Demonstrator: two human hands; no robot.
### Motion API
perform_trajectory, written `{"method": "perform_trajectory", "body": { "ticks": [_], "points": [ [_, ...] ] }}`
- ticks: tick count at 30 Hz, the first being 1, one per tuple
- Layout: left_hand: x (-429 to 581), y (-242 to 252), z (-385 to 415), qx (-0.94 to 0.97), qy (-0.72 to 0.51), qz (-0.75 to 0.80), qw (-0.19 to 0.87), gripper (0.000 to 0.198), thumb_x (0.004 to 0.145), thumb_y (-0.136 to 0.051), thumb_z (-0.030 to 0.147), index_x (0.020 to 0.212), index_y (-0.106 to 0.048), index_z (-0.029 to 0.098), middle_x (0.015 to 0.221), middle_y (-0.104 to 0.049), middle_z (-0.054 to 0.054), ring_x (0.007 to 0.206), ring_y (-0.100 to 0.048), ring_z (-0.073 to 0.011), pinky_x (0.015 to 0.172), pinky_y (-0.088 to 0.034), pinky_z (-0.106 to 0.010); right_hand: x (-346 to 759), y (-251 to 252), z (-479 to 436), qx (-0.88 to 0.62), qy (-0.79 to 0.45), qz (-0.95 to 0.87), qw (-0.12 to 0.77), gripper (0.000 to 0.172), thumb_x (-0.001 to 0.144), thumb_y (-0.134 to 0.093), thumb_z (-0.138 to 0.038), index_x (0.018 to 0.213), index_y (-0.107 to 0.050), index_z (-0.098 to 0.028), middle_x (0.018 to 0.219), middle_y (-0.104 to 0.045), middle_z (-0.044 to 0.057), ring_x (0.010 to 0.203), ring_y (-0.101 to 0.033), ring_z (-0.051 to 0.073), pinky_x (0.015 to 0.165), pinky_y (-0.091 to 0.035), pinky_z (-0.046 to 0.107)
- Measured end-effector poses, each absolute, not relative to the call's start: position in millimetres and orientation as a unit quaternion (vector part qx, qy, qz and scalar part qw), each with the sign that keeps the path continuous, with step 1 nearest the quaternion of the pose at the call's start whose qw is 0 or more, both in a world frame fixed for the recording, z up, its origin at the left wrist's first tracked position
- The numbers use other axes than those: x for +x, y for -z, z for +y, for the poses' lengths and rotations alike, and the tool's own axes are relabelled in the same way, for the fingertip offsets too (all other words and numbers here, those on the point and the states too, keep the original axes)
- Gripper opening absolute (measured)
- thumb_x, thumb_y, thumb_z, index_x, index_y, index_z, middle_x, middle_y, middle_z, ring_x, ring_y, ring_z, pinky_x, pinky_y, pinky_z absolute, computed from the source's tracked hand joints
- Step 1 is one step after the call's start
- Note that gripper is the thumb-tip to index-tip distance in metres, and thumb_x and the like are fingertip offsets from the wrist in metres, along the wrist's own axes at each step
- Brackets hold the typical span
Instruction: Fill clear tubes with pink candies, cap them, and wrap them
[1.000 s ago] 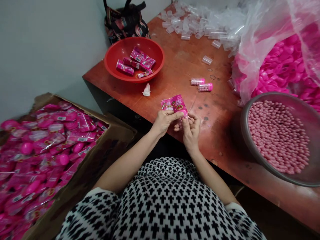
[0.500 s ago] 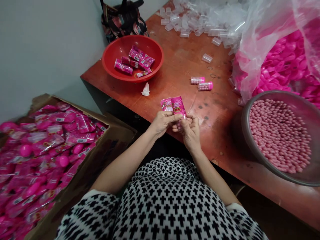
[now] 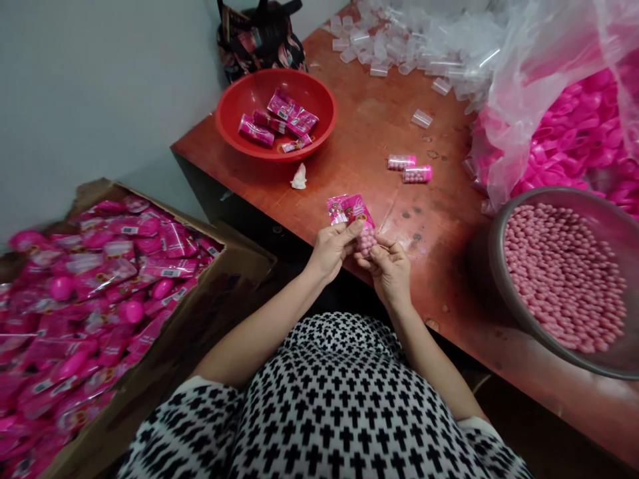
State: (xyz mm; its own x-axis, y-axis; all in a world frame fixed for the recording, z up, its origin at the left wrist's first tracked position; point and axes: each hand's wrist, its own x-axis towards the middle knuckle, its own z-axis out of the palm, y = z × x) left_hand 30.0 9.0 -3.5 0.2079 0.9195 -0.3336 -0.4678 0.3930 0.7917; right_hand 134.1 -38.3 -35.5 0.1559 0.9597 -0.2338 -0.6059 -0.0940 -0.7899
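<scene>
Just over the table's front edge, both hands meet at a small clear tube of pink candy balls (image 3: 367, 241). The fingers of my right hand (image 3: 392, 269) are closed round its lower end. My left hand (image 3: 330, 250) pinches a shiny pink printed wrapper (image 3: 357, 206) at the tube's upper end; the thumb lies against both. Whether the tube is partly inside the wrapper I cannot tell. Beyond my hands lie two filled tubes with pink caps (image 3: 417, 174), side by side on the table.
A red bowl (image 3: 227, 136) holds several pink packets. A crumpled white scrap (image 3: 299, 177) lies before it. On the right stand a grey basin (image 3: 494, 266) of pink balls and a plastic bag (image 3: 504, 140) of pink parts. Clear tubes (image 3: 379, 46) pile behind. A carton (image 3: 200, 266) of pink packs stands left.
The tube of pink balls shows more between my hands, where the wrapper covered it. The wrapper tilts further away. The whole view has shifted slightly.
</scene>
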Motion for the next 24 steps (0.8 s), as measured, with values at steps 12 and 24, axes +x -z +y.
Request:
{"method": "perform_trajectory", "body": {
  "ticks": [12, 24],
  "points": [
    [17, 2, 4, 0.247, -0.409, 0.41, 0.777, 0.027, 0.056, -0.084, 0.025, 0.067, -0.068, 0.005, 0.061, -0.064, -0.004, 0.054, -0.058, -0.0096, 0.053, -0.047, -0.022, 133, 30, -33, -0.446, -0.577, -0.268, 0.63, 0.041, 0.061, -0.083, -0.033, 0.085, -0.052, -0.02, 0.065, -0.069, -0.005, 0.055, -0.068, 0.011, 0.055, -0.059, 0.022],
    [-111, -30, -35, 0.245, -0.746, 0.424, 0.451, 0.037, 0.084, -0.058, 0.052, 0.092, -0.068, 0.017, 0.098, -0.074, -0.001, 0.094, -0.068, -0.0124, 0.093, -0.052, -0.027, 119, 9, -24, -0.42, -0.638, -0.429, 0.481, 0.04, 0.067, -0.076, -0.047, 0.081, -0.049, -0.021, 0.058, -0.065, -0.006, 0.045, -0.061, 0.01, 0.041, -0.048, 0.018]
  ]
}}
